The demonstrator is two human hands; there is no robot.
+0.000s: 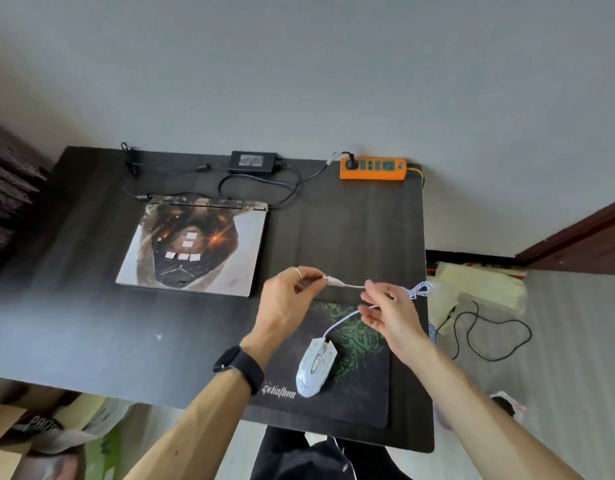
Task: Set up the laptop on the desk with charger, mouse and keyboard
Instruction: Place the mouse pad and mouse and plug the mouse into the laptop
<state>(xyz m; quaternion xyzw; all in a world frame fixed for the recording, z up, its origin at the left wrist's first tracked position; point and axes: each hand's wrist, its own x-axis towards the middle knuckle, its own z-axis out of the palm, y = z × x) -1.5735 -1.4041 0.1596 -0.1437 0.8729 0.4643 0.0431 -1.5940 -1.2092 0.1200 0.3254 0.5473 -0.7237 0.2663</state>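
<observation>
The left hand (pixel 288 299) pinches the plug (pixel 328 279) of the mouse cable (pixel 347 315) between fingertips, above the desk (pixel 91 306). The right hand (pixel 391 315), at 3 o'clock from it, loosely curls around the cable; its hold is hard to make out. The mouse (pixel 314 367) sits on the mouse pad (pixel 361 393). The closed laptop (pixel 191 245) lies at 10 o'clock, the charger (pixel 252 161) beyond it. A bundled loop of cable (pixel 418 289) is blurred.
</observation>
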